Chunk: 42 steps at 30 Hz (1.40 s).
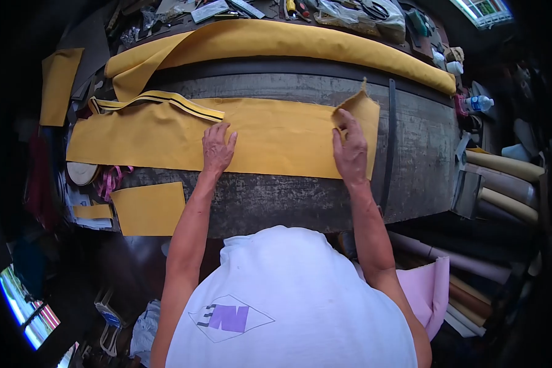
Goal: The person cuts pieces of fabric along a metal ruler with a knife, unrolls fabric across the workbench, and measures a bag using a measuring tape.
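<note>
Left grip (218,146) spread on long yellow cloth panel (276,138); right grip (351,150) curled, cannot tell if pinching.
Right of panel: clear plastic bottle (477,103), contents unclear.

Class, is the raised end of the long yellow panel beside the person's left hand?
No, the raised end of the yellow panel is by the right hand; the left hand is near the striped strip.

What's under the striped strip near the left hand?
The long yellow piece shows along the near edge of the striped strip; whatever the strip directly covers can't be seen.
</note>
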Motion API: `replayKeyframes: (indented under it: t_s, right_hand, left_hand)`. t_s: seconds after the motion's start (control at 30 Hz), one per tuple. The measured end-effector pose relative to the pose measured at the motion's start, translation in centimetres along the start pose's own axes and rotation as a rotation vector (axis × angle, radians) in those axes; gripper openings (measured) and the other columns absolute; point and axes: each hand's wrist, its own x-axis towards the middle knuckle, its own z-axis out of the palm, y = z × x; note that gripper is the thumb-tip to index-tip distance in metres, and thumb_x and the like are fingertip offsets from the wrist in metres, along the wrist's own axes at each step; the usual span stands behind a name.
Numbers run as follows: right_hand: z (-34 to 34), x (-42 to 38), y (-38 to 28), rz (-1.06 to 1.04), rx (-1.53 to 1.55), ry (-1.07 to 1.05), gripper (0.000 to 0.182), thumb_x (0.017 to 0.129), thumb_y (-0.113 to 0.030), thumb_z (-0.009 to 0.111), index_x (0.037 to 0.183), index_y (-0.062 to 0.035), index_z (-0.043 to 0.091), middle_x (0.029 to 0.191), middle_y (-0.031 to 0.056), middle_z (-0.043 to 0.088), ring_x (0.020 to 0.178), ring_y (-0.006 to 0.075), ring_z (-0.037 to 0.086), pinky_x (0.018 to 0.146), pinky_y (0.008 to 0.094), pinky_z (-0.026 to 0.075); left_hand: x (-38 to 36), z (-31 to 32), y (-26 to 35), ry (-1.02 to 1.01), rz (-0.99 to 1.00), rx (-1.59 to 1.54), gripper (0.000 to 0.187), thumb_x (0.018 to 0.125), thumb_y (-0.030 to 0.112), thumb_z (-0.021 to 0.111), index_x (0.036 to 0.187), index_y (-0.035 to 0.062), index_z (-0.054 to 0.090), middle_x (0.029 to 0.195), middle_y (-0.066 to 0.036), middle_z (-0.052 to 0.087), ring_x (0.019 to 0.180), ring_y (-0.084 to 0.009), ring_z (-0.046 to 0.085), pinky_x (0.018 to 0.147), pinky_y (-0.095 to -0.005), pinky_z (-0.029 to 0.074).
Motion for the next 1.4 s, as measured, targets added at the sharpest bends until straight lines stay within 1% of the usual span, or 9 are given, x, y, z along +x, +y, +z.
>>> replayKeyframes:
  t_s: [0.1,0.2,0.27,0.4,0.53,0.73,1.03,1.27,1.4]
  right_hand:
    - [8.7,-2.7,-6.0,0.050,0.099,-0.256,0.058,0.087,-0.006,0.069,0.140,-0.0054,0.045,0.119,0.0207,0.057,0.103,0.0388,0.061,0.087,0.0438,0.051]
    - [9.7,-6.4,-7.9,-0.071,0.141,-0.513,0.054,0.087,-0.015,0.071,0.136,-0.0045,0.049,0.120,0.0195,0.057,0.110,0.0392,0.059,0.094,0.0444,0.049]
    - [8.3,-8.5,-6.2,-0.050,0.128,-0.617,0.049,0.087,-0.015,0.072,0.131,-0.0034,0.054,0.118,0.0193,0.059,0.111,0.0383,0.059,0.092,0.0439,0.050]
    - [4.2,-11.3,1.5,0.066,-0.176,-0.231,0.035,0.084,-0.010,0.072,0.116,-0.0008,0.062,0.104,0.0163,0.058,0.102,0.0357,0.058,0.087,0.0444,0.048]
    - [1.1,-11.7,7.6,0.238,-0.338,-0.008,0.047,0.087,-0.011,0.071,0.131,-0.0053,0.057,0.113,0.0177,0.053,0.106,0.0343,0.054,0.091,0.0433,0.048]
    - [0.6,-10.4,12.7,0.161,-0.170,-0.229,0.052,0.092,-0.013,0.066,0.142,-0.0168,0.053,0.115,0.0168,0.052,0.109,0.0342,0.055,0.093,0.0422,0.048]
    - [-0.3,-8.1,13.5,0.188,-0.198,-0.389,0.046,0.091,-0.015,0.065,0.136,-0.0142,0.057,0.110,0.0149,0.054,0.102,0.0331,0.059,0.088,0.0422,0.050]
    - [-0.9,-7.7,13.6,0.272,-0.111,-0.447,0.048,0.089,-0.017,0.068,0.135,-0.0151,0.057,0.108,0.0153,0.053,0.100,0.0346,0.059,0.088,0.0428,0.049]
    - [-0.7,-8.0,14.7,0.169,-0.152,-0.429,0.052,0.089,-0.015,0.070,0.139,-0.0145,0.055,0.105,0.0109,0.051,0.082,0.0237,0.056,0.080,0.0371,0.049]
  left_hand:
    - [1.2,0.2,1.0,-0.183,-0.372,-0.561,0.044,0.101,0.038,0.056,0.107,-0.0042,0.067,0.087,-0.010,0.067,0.080,-0.0176,0.062,0.076,-0.0306,0.050]
    - [0.9,0.9,1.5,-0.325,-0.401,-0.745,0.044,0.102,0.037,0.055,0.111,-0.0041,0.067,0.083,-0.006,0.065,0.080,-0.0146,0.059,0.074,-0.0308,0.049]
    - [0.9,1.6,1.9,-0.261,-0.401,-0.596,0.043,0.098,0.035,0.061,0.110,-0.0054,0.066,0.088,-0.010,0.068,0.080,-0.0168,0.061,0.074,-0.0325,0.050]
    - [1.1,3.1,1.8,-0.180,-0.387,-0.454,0.038,0.091,0.029,0.067,0.105,-0.0062,0.066,0.087,-0.015,0.070,0.079,-0.0220,0.065,0.073,-0.0357,0.050]
    - [2.3,2.7,2.5,-0.166,-0.342,-0.243,0.033,0.087,0.023,0.068,0.104,-0.0059,0.065,0.085,-0.018,0.069,0.077,-0.0281,0.066,0.073,-0.0386,0.051]
    - [2.3,-0.3,4.1,-0.246,-0.252,-0.381,0.029,0.088,0.022,0.065,0.099,-0.0057,0.064,0.085,-0.022,0.067,0.080,-0.0356,0.066,0.074,-0.0421,0.051]
    - [0.7,2.1,-0.5,-0.164,-0.184,0.051,0.032,0.089,0.025,0.065,0.104,-0.0035,0.063,0.091,-0.025,0.068,0.087,-0.0417,0.065,0.077,-0.0444,0.051]
    - [1.2,1.7,-0.9,-0.171,-0.247,-0.054,0.032,0.086,0.027,0.069,0.097,-0.0034,0.065,0.083,-0.022,0.067,0.080,-0.0372,0.066,0.074,-0.0432,0.051]
    - [1.3,1.4,-0.7,-0.199,-0.257,-0.118,0.032,0.085,0.027,0.069,0.092,-0.0039,0.065,0.078,-0.021,0.066,0.076,-0.0344,0.066,0.072,-0.0418,0.051]
